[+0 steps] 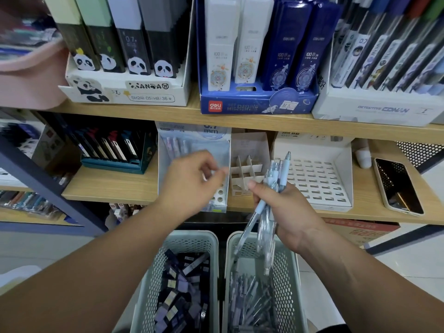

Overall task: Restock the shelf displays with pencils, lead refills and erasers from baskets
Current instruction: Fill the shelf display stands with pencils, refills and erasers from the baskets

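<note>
**While right hand grips pencils: lower shelf, two baskets**

As it stands near the shelf edge, right hand (286, 207) is clenched round a pencil bundle (283, 171), tips up. Left hand (192, 181) hovers at the holed display box (219, 197), fingers curled; blurred, so whether they pinch anything cannot be told. Near, below: left basket (189, 234) with lead refills (185, 284); right basket (286, 272) with loose pencils (249, 304). Right, on the shelf: phone (398, 186).
</note>
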{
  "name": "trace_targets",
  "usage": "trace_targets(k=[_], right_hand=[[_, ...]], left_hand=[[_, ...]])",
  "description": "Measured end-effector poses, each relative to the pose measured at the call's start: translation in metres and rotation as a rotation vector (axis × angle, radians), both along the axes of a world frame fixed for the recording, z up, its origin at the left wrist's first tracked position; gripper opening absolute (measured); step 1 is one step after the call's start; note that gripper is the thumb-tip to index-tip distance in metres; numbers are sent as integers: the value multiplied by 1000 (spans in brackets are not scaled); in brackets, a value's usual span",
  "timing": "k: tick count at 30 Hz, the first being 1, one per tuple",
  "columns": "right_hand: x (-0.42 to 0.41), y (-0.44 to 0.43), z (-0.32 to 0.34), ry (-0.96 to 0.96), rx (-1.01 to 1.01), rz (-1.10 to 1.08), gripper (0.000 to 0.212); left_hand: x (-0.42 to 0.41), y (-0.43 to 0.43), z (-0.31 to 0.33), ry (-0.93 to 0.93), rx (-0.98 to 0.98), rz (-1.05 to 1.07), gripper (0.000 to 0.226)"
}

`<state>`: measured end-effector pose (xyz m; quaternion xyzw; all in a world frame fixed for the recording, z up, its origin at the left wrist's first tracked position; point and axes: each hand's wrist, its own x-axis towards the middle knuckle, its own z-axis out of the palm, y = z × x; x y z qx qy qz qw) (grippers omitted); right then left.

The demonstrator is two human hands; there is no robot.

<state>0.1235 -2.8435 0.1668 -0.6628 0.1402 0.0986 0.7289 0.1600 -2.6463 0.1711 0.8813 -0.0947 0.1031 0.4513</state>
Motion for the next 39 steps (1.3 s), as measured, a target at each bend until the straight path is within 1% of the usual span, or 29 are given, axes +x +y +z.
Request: trace_targets(k=[1, 2, 3, 4, 5, 7, 11, 14, 18, 21, 23, 25, 27, 29, 30, 32, 35, 37, 39], right_hand=[[0, 1, 2, 1, 14, -12, 44], [-1, 3, 4, 3, 29, -25, 54], [-1, 4, 5, 14, 39, -38, 66], [-2, 5, 5, 35, 43, -58, 74], [-2, 6, 6, 46, 51, -76, 76], [-3, 8, 8, 52, 64, -110, 66], [-5, 11, 8, 24, 44, -177, 66], [-6, 12, 13, 2, 101, -222, 49], [-4, 7, 18, 12, 188, -199, 26], [-5, 9, 17, 23, 165, -173, 30], [-5, 12, 16, 28, 174, -168, 25], [-4, 14, 16, 31, 190, -171, 20], [-4, 15, 16, 32, 197, -166, 28], [-5, 16, 17, 25, 181, -140, 38], [-6, 17, 17, 23, 167, -124, 38], [-7, 19, 15, 16, 132, -96, 31], [-9, 22, 11, -6, 89, -71, 32], [-8, 22, 9, 3, 90, -68, 30], [-7, 20, 9, 31, 97, -87, 29]], left_hand=[[-9, -8, 2, 179, -70, -132, 19], [-18, -15, 4, 359, -90, -262, 18], [-26, -20, 4, 490, -74, -375, 17], [-32, -23, 1, 562, -62, -460, 16], [-37, -26, -4, 582, -64, -505, 14], [-41, -28, -11, 571, -104, -503, 14], [-41, -21, -8, 622, -161, -473, 12], [-37, -10, -2, 682, -263, -442, 5], [-29, 9, 0, 739, -358, -359, 6], [-26, 18, -1, 753, -437, -250, 1], [-24, 20, -1, 770, -592, -144, 6], [-22, 22, 0, 778, -799, -73, 8], [-20, 23, 2, 775, -966, -35, 7], [-19, 23, 2, 774, -1066, 15, 9], [-19, 23, 1, 773, -1092, 44, 10], [-19, 22, -1, 771, -1111, 98, 15], [-16, 22, -2, 741, -1111, 176, 23], [-12, 24, 2, 673, -1097, 205, 22], [-8, 28, 8, 537, -1021, 223, 23]])
